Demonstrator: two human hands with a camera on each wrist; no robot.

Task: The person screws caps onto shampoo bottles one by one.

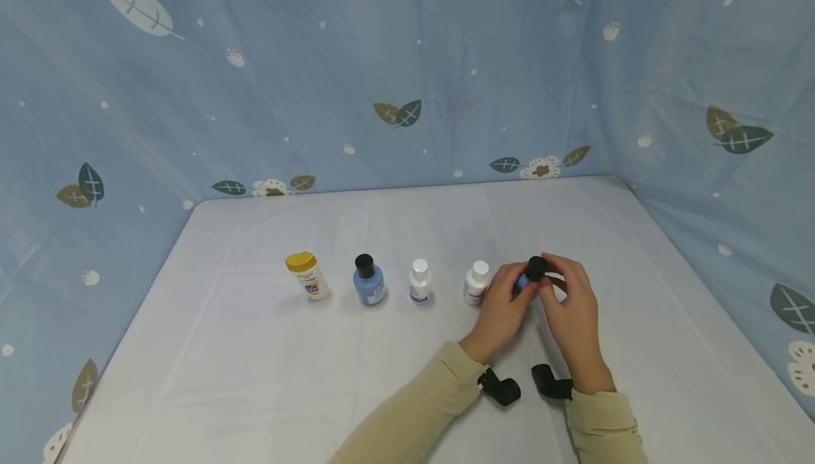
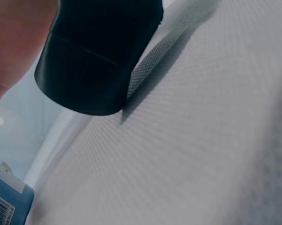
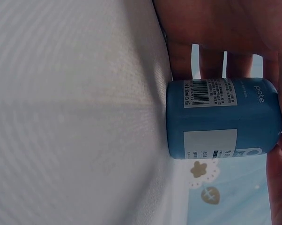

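Note:
A blue bottle (image 1: 521, 283) with a black cap (image 1: 538, 268) stands at the right end of a row of bottles. My left hand (image 1: 503, 308) holds it from the left, thumb and fingers around its upper part. From the right, my right hand (image 1: 573, 305) grips the same bottle close by the cap. In the right wrist view, the blue bottle (image 3: 211, 119) has its base at the white cloth and fingers behind it; its cap is hidden. Only part of the blue bottle (image 2: 10, 194) shows in the left wrist view.
Left of the hands stand a white bottle (image 1: 476, 283), another white bottle (image 1: 420, 282), a second blue bottle (image 1: 369, 281) and a yellow-capped bottle (image 1: 310, 279). Black wrist devices (image 1: 499, 387) sit below both hands. A leaf-patterned curtain (image 1: 318, 82) borders the white-covered table (image 1: 255, 379).

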